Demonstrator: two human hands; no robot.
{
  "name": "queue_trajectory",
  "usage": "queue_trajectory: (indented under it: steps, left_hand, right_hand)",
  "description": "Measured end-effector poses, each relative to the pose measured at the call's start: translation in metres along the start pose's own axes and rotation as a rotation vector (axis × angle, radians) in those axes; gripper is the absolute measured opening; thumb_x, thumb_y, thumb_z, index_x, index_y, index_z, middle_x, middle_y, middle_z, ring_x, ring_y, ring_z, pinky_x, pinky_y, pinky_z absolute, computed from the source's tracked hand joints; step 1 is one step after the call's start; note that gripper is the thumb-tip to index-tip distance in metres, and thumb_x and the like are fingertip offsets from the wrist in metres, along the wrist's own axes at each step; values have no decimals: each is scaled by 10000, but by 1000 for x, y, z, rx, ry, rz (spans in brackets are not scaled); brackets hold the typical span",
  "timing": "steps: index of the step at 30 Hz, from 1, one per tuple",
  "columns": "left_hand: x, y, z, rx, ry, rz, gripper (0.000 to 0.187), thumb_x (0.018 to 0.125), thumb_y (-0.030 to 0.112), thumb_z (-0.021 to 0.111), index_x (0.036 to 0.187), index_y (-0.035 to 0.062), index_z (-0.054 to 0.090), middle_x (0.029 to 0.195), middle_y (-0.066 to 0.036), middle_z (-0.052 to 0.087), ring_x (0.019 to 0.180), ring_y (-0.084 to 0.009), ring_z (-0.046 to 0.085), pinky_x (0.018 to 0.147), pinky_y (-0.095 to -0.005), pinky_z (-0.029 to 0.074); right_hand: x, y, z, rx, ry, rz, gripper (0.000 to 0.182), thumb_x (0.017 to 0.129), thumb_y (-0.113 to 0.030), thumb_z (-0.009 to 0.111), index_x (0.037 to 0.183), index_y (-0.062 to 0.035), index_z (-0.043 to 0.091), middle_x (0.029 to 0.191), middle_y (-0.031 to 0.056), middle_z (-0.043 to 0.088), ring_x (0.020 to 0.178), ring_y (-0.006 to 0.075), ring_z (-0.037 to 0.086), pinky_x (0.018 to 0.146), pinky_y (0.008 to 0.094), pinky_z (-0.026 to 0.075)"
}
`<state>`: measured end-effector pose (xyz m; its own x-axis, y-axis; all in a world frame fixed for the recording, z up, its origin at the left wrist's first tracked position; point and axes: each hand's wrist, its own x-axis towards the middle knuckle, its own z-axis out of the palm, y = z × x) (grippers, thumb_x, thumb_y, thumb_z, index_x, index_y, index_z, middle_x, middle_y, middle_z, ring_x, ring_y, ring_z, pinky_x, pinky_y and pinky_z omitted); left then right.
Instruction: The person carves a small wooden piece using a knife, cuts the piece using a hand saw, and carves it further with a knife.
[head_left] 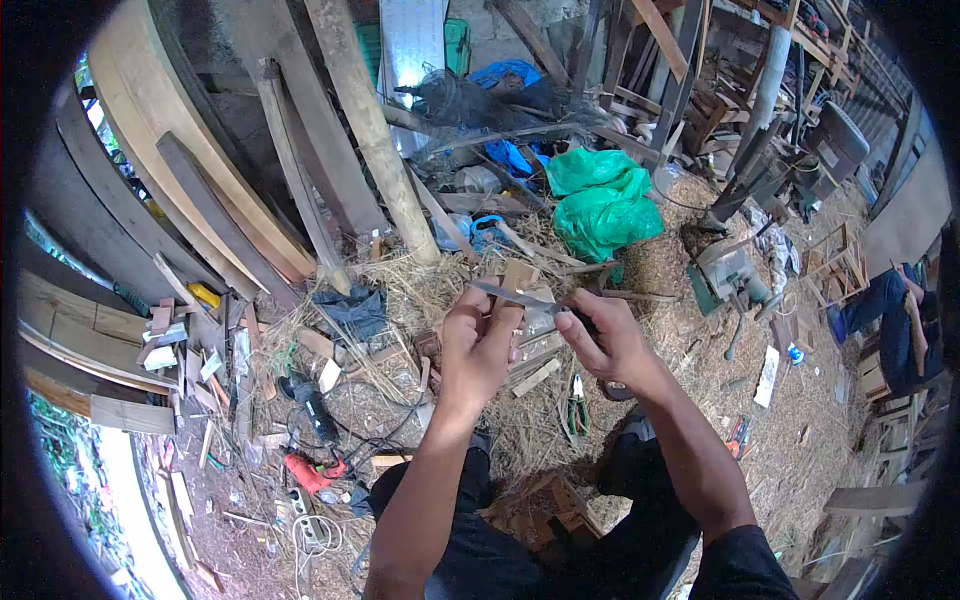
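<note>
My left hand (470, 350) is closed around a small piece of wood (519, 273), which sticks up past the fingers. My right hand (612, 338) grips a knife (512, 297) at its dark handle. The thin grey blade points left and lies across the wood, in front of my left fingers. Whether the edge bites into the wood is too small to tell. Below my right hand, pliers with green handles (577, 410) rest on the shavings-covered ground between my legs.
A red power tool (312, 472) and a power strip (308, 522) with cables lie at lower left. Long boards (190, 150) lean at left. Ahead is a green plastic bag (605, 205). At right stands a machine (735, 275), with another person (890, 315) beyond it.
</note>
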<state>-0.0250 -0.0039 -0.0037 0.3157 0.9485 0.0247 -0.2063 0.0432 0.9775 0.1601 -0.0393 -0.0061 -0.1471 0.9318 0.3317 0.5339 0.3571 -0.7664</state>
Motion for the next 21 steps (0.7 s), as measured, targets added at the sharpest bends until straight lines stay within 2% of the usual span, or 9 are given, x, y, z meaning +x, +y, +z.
queue_trajectory:
  steps: [3, 6, 9, 12, 15, 18, 19, 21]
  left_hand:
    - [-2, -6, 0, 20, 49, -22, 113, 914, 83, 572, 990, 0, 565, 709, -1, 541, 514, -66, 472, 470, -257, 362]
    - [-5, -8, -10, 624, 15, 271, 149, 900, 131, 597, 940, -12, 594, 677, -57, 563, 518, -116, 489, 496, -300, 382]
    - [-7, 0, -9, 558, -23, 212, 207, 890, 187, 625, 921, -18, 619, 674, -115, 593, 559, -169, 538, 538, -326, 421]
    - [-7, 1, -8, 591, -68, 316, 220, 892, 192, 626, 956, -19, 626, 718, -135, 630, 639, -197, 588, 594, -325, 449]
    - [-8, 1, -2, 602, -68, 308, 151, 925, 122, 593, 985, -17, 600, 710, 44, 495, 650, -40, 408, 537, -236, 304]
    - [-6, -3, 2, 564, -27, 255, 217, 909, 185, 619, 975, -21, 623, 782, -144, 634, 683, -177, 587, 638, -319, 458]
    - [-5, -1, 4, 555, -20, 247, 207, 913, 177, 613, 981, -18, 620, 777, -137, 635, 679, -170, 581, 637, -315, 457]
    - [-3, 4, 9, 539, -1, 229, 188, 923, 161, 600, 994, -13, 614, 768, -124, 637, 670, -156, 570, 634, -306, 455]
  right_hand:
    - [-4, 2, -1, 26, -39, -30, 290, 981, -254, 513, 837, -3, 506, 596, 144, 420, 503, 262, 416, 505, 373, 347]
    - [-5, 11, -2, 61, -136, -35, 280, 984, -253, 500, 854, -5, 512, 604, 162, 432, 519, 299, 472, 518, 397, 371]
    - [-6, 11, -1, 87, -159, -47, 264, 978, -249, 504, 876, -6, 514, 617, 175, 453, 550, 345, 520, 532, 417, 395]
    - [-4, 14, -2, -34, -104, -93, 222, 945, -251, 559, 909, -34, 530, 669, 202, 538, 633, 420, 566, 533, 470, 412]
    - [2, 20, -7, -100, -40, -144, 214, 935, -245, 570, 898, -38, 529, 667, 191, 542, 625, 418, 564, 524, 467, 413]
    - [5, 21, -10, -148, -34, -119, 211, 926, -219, 585, 875, -26, 516, 642, 193, 510, 603, 423, 541, 522, 446, 411]
    - [4, 20, -9, -158, -37, -102, 210, 923, -203, 587, 867, -16, 509, 635, 199, 494, 598, 428, 530, 523, 435, 410]
    - [7, 19, -6, -206, 4, -82, 207, 923, -246, 596, 897, -50, 538, 648, 180, 542, 604, 406, 566, 510, 455, 411]
